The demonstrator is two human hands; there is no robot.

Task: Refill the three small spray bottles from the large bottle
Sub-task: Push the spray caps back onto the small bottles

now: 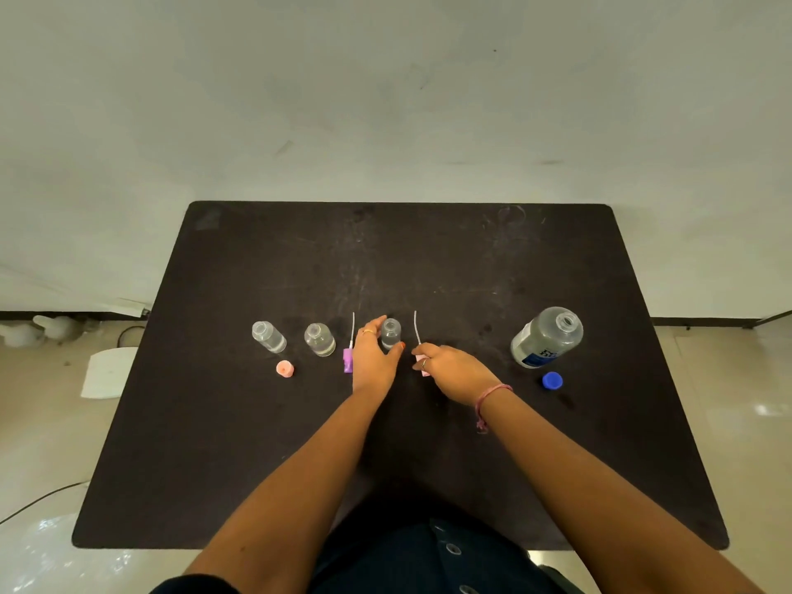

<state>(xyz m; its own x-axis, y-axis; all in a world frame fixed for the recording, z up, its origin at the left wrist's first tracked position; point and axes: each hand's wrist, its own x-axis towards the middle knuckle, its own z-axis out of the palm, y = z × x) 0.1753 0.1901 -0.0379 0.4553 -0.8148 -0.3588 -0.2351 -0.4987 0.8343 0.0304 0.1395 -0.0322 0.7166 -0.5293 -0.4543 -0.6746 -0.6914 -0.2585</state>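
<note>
Nearest the camera, both forearms reach out over the dark desk (428, 259). Left hand (373, 358) is curled round the third small bottle (391, 333), thumb one side, fingers the other, steadying it upright. Right hand (450, 368) pinches a pale pink spray head (422, 365), its thin dip tube (416, 327) pointing away from the person. Just left of the left hand lies a purple spray head (347, 361); further left, a pink cap (285, 369). Beyond it stand two more small bottles (269, 336) (319, 339), uncapped, clear liquid showing in each. Off to the right, the large bottle (546, 338) stands open, its blue cap (552, 381) in front of it.

These little bottles look light, smooth and easy to tip, so a grip low on the body seems wise; the dip tube looks flimsy and should be guided straight into the neck. Plenty of bare desk lies behind the row, with every edge well away.
</note>
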